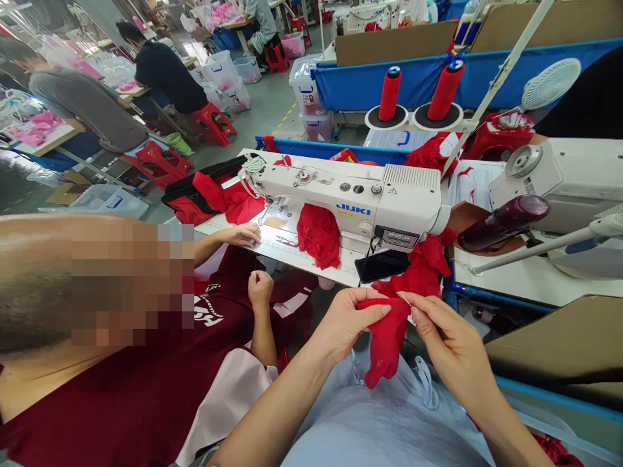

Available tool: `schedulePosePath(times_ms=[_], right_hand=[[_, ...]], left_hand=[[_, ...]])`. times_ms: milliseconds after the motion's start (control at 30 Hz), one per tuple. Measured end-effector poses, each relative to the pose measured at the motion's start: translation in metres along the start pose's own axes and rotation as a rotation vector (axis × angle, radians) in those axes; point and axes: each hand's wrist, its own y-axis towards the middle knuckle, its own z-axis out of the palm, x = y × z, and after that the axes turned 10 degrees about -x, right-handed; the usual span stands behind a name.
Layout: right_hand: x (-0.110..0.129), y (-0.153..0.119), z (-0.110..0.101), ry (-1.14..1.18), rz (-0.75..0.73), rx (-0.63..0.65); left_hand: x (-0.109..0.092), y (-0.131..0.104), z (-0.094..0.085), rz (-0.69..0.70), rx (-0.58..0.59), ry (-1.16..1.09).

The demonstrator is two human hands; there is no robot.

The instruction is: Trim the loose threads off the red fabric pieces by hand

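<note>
My left hand [348, 321] is closed on a piece of red fabric [389, 337], pinching its upper edge between thumb and fingers. The rest of the fabric hangs down over my light blue clothing. Close by on the right, my right hand [448, 337] is closed in a pinch at the fabric's top corner. A thin, shiny, needle-like piece [405, 299] shows at its fingertips; its exact kind is too small to tell. Beyond my hands stands a white JUKI sewing machine [355, 194], with bunched red cloth [318, 237] under its arm.
A co-worker in a dark red shirt [146, 389] sits at my left, one hand [242, 235] on the machine table. A black phone [382, 266] lies at its edge. Red thread cones [389, 96], a dark bottle [503, 224] and a cardboard sheet [559, 340] are nearby.
</note>
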Motion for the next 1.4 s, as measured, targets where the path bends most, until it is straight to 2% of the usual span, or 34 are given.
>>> schedulePosePath(times_ms=[167,300,400,800,867,933,1033,1133,1200,1300,1333,1400], right_hand=[[-0.001,0.005,0.004,0.032,0.078,0.034],[0.001,0.007,0.005,0.053,0.165,-0.006],[0.001,0.007,0.005,0.08,0.2,-0.005],[-0.002,0.008,0.007,0.168,0.353,-0.007],[-0.004,0.008,0.008,0.148,0.333,-0.012],[-0.005,0.007,0.008,0.093,0.249,-0.065],[-0.002,0.006,0.006,-0.001,-0.022,-0.135],[0.003,0.007,0.005,-0.038,-0.288,-0.069],[0.005,0.007,0.006,-0.088,-0.377,-0.051],[0.005,0.009,0.009,-0.141,-0.363,-0.089],[0.004,0.01,0.009,-0.118,-0.297,-0.11],[0.003,0.012,0.008,0.031,-0.065,-0.133]], left_hand=[[0.002,-0.001,0.004,0.066,0.023,0.074],[0.004,0.0,-0.001,0.209,0.039,0.224],[0.003,0.001,-0.006,0.255,0.057,0.285],[-0.002,-0.003,-0.001,0.041,0.082,0.098],[-0.001,-0.003,-0.001,0.044,0.073,0.102],[0.001,-0.003,0.0,0.066,0.049,0.121],[0.002,-0.003,0.001,0.127,0.023,0.188],[0.001,-0.004,0.004,0.215,0.009,0.298],[0.001,-0.005,0.004,0.305,-0.014,0.39],[0.004,-0.004,0.004,0.445,-0.039,0.522],[0.006,-0.003,0.003,0.471,-0.046,0.551],[0.009,-0.001,0.002,0.49,-0.062,0.573]])
